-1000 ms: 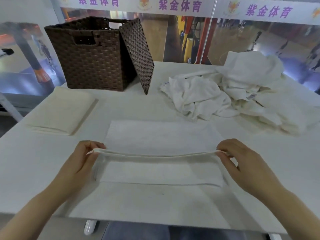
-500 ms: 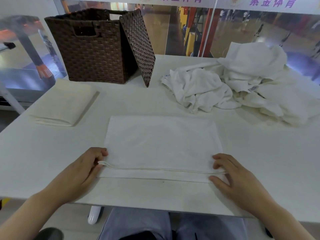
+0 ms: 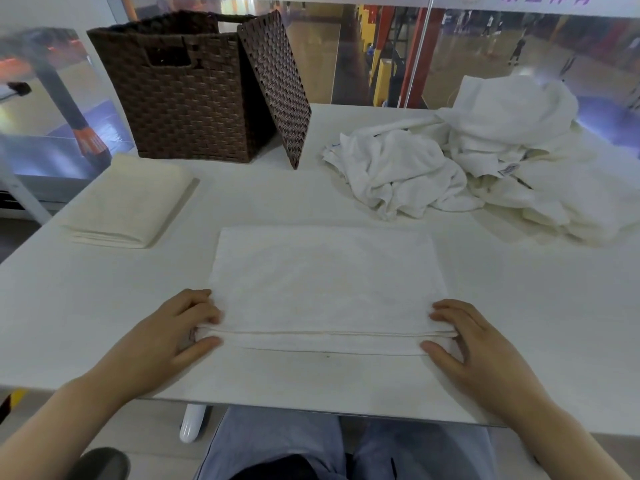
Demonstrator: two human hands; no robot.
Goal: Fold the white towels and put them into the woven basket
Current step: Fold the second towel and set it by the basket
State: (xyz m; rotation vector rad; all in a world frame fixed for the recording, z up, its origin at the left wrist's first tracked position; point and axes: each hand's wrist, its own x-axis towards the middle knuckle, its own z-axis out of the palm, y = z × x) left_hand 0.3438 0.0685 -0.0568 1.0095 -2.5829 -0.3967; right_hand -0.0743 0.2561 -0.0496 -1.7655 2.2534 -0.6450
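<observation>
Both hands, left [image 3: 173,336] and right [image 3: 465,341], pinch the flat white cloth towel's [image 3: 325,282] near corners, each grip squaring the layered edges between them.

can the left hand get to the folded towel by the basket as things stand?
Probably yes. The folded towel lies in the open on the left, nothing between it and the left hand. But that hand's grip is on the flat towel and must let go first.
</observation>
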